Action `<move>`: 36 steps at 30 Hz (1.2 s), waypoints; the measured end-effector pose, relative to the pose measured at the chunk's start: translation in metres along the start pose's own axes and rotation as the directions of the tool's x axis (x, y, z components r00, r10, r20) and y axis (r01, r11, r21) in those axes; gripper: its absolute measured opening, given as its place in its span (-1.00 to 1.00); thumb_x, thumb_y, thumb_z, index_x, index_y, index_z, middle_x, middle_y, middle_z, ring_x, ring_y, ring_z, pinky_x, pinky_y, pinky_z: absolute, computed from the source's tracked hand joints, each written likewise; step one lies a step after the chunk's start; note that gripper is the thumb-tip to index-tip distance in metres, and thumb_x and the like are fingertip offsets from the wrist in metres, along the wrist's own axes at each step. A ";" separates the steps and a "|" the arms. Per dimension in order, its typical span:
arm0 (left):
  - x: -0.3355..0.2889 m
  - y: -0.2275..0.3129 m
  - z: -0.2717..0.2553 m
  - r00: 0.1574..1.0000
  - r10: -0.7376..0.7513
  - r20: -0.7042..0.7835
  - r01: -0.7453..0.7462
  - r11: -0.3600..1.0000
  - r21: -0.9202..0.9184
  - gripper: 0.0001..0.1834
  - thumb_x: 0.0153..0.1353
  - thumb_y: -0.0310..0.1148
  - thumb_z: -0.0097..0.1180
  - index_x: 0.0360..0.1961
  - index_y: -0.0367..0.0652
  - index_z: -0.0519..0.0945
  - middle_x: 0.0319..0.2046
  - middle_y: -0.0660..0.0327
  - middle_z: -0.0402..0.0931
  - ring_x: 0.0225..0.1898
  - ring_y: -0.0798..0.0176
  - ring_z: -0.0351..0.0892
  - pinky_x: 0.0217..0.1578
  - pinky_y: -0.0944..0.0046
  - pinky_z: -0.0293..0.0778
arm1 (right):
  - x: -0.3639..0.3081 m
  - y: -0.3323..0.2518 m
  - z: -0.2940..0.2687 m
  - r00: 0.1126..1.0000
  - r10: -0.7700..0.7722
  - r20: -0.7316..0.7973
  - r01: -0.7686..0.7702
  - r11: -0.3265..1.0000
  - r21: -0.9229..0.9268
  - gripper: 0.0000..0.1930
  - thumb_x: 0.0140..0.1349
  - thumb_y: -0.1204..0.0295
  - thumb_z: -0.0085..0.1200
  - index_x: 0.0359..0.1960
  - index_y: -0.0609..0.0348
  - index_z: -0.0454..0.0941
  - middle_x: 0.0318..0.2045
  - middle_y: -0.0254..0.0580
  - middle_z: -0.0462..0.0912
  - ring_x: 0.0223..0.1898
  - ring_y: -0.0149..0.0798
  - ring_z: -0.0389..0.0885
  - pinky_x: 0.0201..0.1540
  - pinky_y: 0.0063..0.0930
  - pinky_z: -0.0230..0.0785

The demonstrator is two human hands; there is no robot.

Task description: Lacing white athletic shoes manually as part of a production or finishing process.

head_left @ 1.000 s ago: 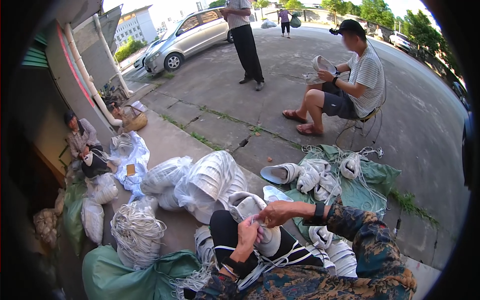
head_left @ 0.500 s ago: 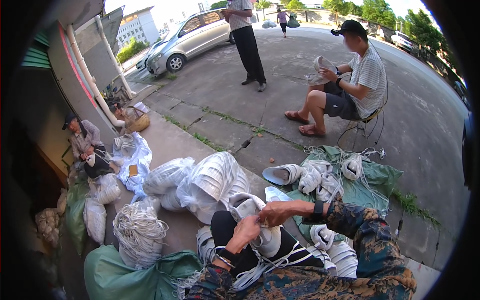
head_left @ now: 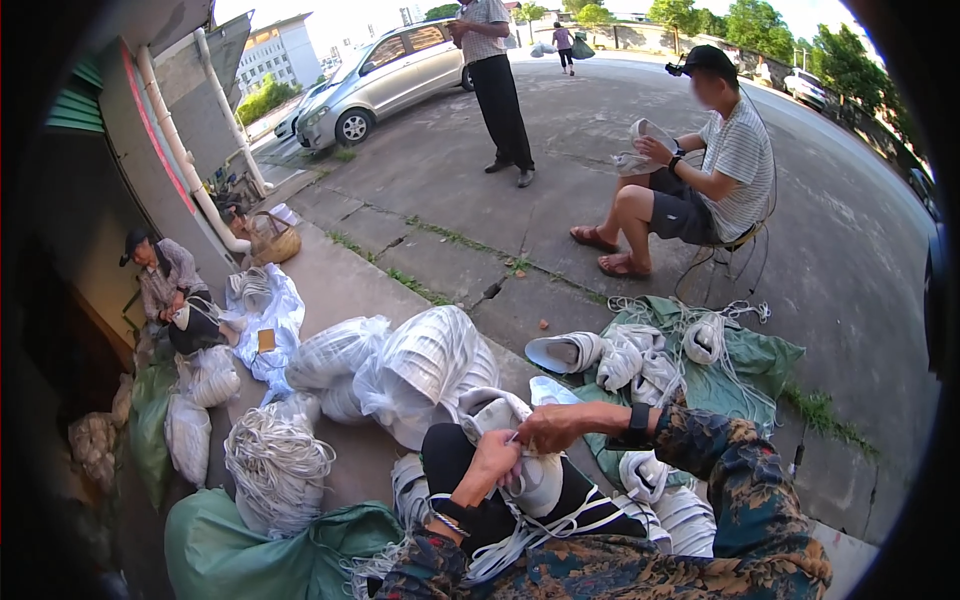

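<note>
A white shoe (head_left: pixel 541 488) rests on my lap, its opening facing away from me. My left hand (head_left: pixel 490 462) is closed at the shoe's lacing area, fingertips pinched together. My right hand (head_left: pixel 552 428) is closed just beside it, over the tongue side, and the two hands nearly touch. A small white bit, seemingly a shoelace end, shows between the fingertips; the fingers hide most of it. Loose white shoelaces (head_left: pixel 560 523) trail from the shoe across my dark-clad thigh.
Plastic-wrapped white shoe parts (head_left: pixel 432 365) stand ahead of my knee. A bundle of laces (head_left: pixel 277 455) sits at left above a green sack (head_left: pixel 240 550). More white shoes (head_left: pixel 622 362) lie on a green sheet (head_left: pixel 765 350) at right. A seated co-worker (head_left: pixel 735 150) holds a shoe.
My left fingers have shifted slightly at the lacing area, and a small white tip now shows between my hands. The shoe stays in place. The seated co-worker's hand has moved on their shoe.
</note>
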State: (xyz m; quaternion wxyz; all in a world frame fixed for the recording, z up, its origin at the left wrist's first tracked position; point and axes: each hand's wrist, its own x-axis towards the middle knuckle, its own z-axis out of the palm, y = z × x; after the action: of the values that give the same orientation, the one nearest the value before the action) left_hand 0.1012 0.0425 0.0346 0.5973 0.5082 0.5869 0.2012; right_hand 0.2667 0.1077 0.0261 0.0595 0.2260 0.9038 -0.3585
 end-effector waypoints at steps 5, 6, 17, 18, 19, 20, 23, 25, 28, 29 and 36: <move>0.005 0.006 0.001 0.999 -0.015 -0.041 0.030 0.914 0.405 -0.78 0.07 -0.36 -0.12 -0.36 -0.16 0.57 -0.79 0.19 0.46 -0.83 0.28 0.41 -0.79 0.28 0.31 | 0.002 -0.004 0.002 0.999 0.052 0.002 -0.052 0.999 -0.014 -0.66 -0.11 0.47 0.05 -0.20 0.11 0.52 -0.42 -0.04 0.59 -0.35 -0.05 0.58 -0.31 -0.25 0.39; 0.004 0.007 0.001 0.999 -0.012 -0.042 0.028 0.913 0.407 -0.78 0.07 -0.36 -0.12 -0.36 -0.16 0.57 -0.79 0.19 0.46 -0.83 0.28 0.41 -0.79 0.28 0.31 | 0.002 -0.004 0.002 0.999 0.034 -0.006 -0.034 0.999 -0.003 -0.64 -0.12 0.47 0.04 -0.18 0.08 0.52 -0.42 -0.05 0.60 -0.35 -0.06 0.58 -0.31 -0.24 0.39; 0.000 0.011 0.008 0.991 0.047 -0.128 -0.022 0.981 0.192 -0.80 0.02 -0.42 -0.09 -0.40 -0.16 0.58 -0.76 0.19 0.48 -0.80 0.29 0.43 -0.76 0.30 0.32 | -0.006 -0.016 -0.003 0.991 0.079 -0.106 -0.080 0.997 -0.007 -0.72 -0.12 0.47 0.06 -0.28 0.06 0.58 -0.46 -0.05 0.60 -0.39 -0.04 0.58 -0.34 -0.25 0.40; 0.002 0.009 0.006 0.991 0.044 -0.126 -0.019 0.981 0.192 -0.80 0.02 -0.42 -0.09 -0.40 -0.16 0.58 -0.76 0.19 0.48 -0.80 0.29 0.43 -0.76 0.30 0.32 | -0.007 -0.019 -0.004 0.989 0.067 -0.133 -0.068 0.998 -0.005 -0.74 -0.12 0.46 0.06 -0.31 0.08 0.58 -0.48 -0.05 0.60 -0.41 -0.04 0.58 -0.35 -0.25 0.39; 0.003 0.007 0.003 0.996 0.044 -0.081 -0.019 0.960 0.281 -0.80 0.02 -0.41 -0.09 -0.40 -0.16 0.59 -0.76 0.20 0.47 -0.80 0.29 0.43 -0.76 0.30 0.32 | -0.009 -0.022 -0.004 0.989 0.067 -0.131 -0.068 0.998 -0.002 -0.74 -0.12 0.46 0.06 -0.31 0.08 0.58 -0.48 -0.05 0.60 -0.41 -0.04 0.58 -0.35 -0.25 0.39; 0.004 0.009 0.001 0.999 0.040 -0.035 -0.024 0.929 0.368 -0.80 0.01 -0.40 -0.08 -0.39 -0.15 0.59 -0.77 0.20 0.47 -0.80 0.29 0.43 -0.77 0.30 0.31 | -0.010 -0.024 -0.005 0.986 0.055 -0.157 -0.055 0.998 0.009 -0.76 -0.12 0.46 0.06 -0.32 0.09 0.58 -0.50 -0.04 0.59 -0.43 -0.04 0.58 -0.37 -0.24 0.38; 0.003 0.020 0.002 1.000 -0.020 -0.022 0.028 0.843 0.537 -0.81 0.01 -0.38 -0.05 -0.40 -0.14 0.59 -0.77 0.20 0.47 -0.79 0.29 0.44 -0.75 0.30 0.33 | -0.010 -0.018 0.000 0.980 0.066 -0.190 -0.060 0.998 0.037 -0.78 -0.13 0.46 0.07 -0.36 0.11 0.58 -0.54 -0.04 0.57 -0.47 -0.05 0.57 -0.41 -0.23 0.36; 0.006 0.021 -0.001 1.000 -0.025 0.007 0.017 0.838 0.546 -0.81 0.01 -0.37 -0.03 -0.40 -0.15 0.58 -0.77 0.19 0.47 -0.81 0.29 0.42 -0.78 0.30 0.30 | -0.008 -0.014 0.003 0.976 0.089 -0.200 -0.080 0.995 0.051 -0.80 -0.13 0.46 0.07 -0.39 0.13 0.57 -0.56 -0.04 0.56 -0.48 -0.04 0.56 -0.43 -0.23 0.35; 0.016 0.008 -0.008 0.995 -0.048 0.082 0.009 0.906 0.423 -0.83 0.01 -0.37 -0.01 -0.38 -0.18 0.55 -0.79 0.17 0.44 -0.84 0.31 0.37 -0.84 0.32 0.22 | -0.007 -0.018 0.006 0.966 0.056 -0.254 -0.049 0.998 0.031 -0.82 -0.15 0.46 0.07 -0.43 0.15 0.56 -0.58 -0.06 0.56 -0.50 -0.07 0.56 -0.45 -0.25 0.35; 0.017 0.007 -0.009 0.989 -0.051 0.140 0.008 0.956 0.293 -0.84 0.02 -0.39 0.00 -0.37 -0.20 0.53 -0.80 0.17 0.43 -0.87 0.33 0.34 -0.87 0.34 0.16 | -0.007 -0.016 0.007 0.962 0.074 -0.265 -0.072 0.997 0.014 -0.83 -0.16 0.46 0.06 -0.44 0.15 0.55 -0.59 -0.07 0.55 -0.51 -0.07 0.55 -0.46 -0.25 0.35; 0.015 0.001 -0.009 0.987 -0.003 0.161 0.002 1.000 0.005 -0.85 0.00 -0.47 0.04 -0.35 -0.21 0.48 -0.79 0.23 0.39 -0.90 0.42 0.23 -0.91 0.42 0.03 | -0.008 -0.009 0.013 0.944 0.024 -0.328 -0.015 0.999 0.030 -0.85 -0.13 0.45 0.05 -0.45 0.11 0.56 -0.58 -0.06 0.56 -0.52 -0.04 0.54 -0.46 -0.22 0.35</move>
State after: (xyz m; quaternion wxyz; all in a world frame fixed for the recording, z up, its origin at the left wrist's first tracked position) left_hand 0.0968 0.0585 0.0299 0.6418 0.5233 0.5380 0.1574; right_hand 0.2690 0.0902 0.0247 -0.0915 0.2923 0.8939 -0.3273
